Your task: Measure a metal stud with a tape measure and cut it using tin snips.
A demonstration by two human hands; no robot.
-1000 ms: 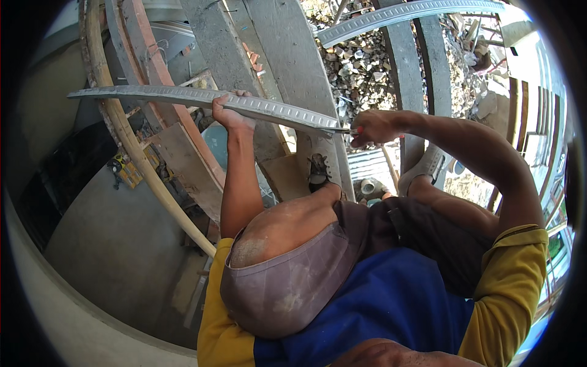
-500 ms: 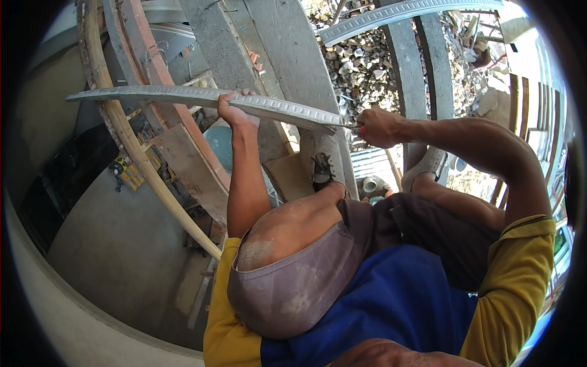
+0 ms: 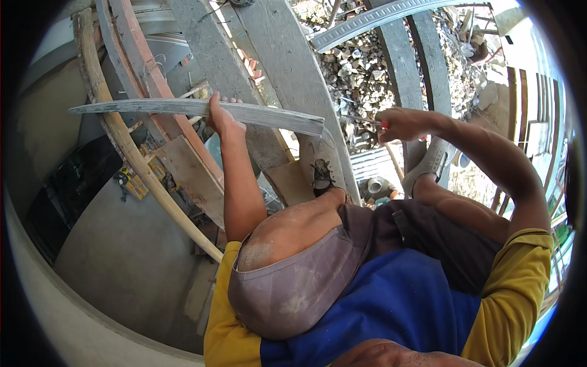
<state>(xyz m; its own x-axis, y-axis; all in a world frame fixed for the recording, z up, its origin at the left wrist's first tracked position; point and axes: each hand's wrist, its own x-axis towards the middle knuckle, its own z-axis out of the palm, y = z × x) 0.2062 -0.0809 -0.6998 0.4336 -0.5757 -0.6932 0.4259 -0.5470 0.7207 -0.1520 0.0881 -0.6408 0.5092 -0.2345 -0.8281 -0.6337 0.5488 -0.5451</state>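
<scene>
My left hand (image 3: 225, 116) is closed around the middle of a long grey metal channel (image 3: 269, 116). The channel lies crosswise in front of me, its smooth, scuffed side showing. Its right end stops above my shoe (image 3: 324, 171). To the right of that end, apart from it, my right hand (image 3: 400, 124) is closed on a slim metal tool with a red handle (image 3: 384, 125). The tool's tip points left toward the channel; its exact kind is too small to make out.
Grey planks (image 3: 287, 67) run under my feet, with gaps between them. Another embossed metal channel (image 3: 379, 18) lies at the far right. Rubble (image 3: 361, 73) shows below. A bamboo pole (image 3: 147, 162) slants along the left, above a lower floor holding a yellow tool (image 3: 131, 183).
The channel has turned over in my left hand, so its embossed side no longer shows. My right hand has drawn the tool away from the channel's end, to the right.
</scene>
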